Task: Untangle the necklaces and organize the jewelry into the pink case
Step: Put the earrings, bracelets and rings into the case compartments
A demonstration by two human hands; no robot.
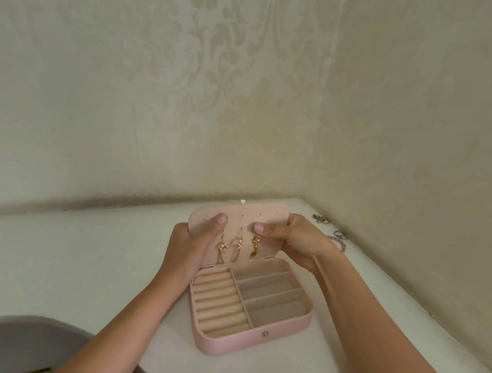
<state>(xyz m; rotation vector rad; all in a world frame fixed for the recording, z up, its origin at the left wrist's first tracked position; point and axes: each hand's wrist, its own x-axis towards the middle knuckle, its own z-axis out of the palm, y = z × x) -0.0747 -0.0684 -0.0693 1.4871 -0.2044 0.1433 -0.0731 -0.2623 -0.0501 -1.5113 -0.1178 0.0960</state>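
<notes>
While the pink case lies open on the desk, not far from its far right corner, both hands hold up the perforated earring panel in the lid. The left hand grips the panel's left edge and the right hand its right edge, each with the thumb pressed on the front face and the fingers curled behind. Three drop earrings hang side by side from the panel's holes. Below, the ring rolls and the four divided compartments hold nothing.

The step in hand looks like setting the panel. It should be kept steady and near upright so the earrings hang free and do not swing into one another, with the thumbs kept off the hooks.

Along the desk's right edge by the wall lie loose pieces: a gold cluster, a ring and a beaded strand. Whether any is a necklace I cannot tell.
</notes>
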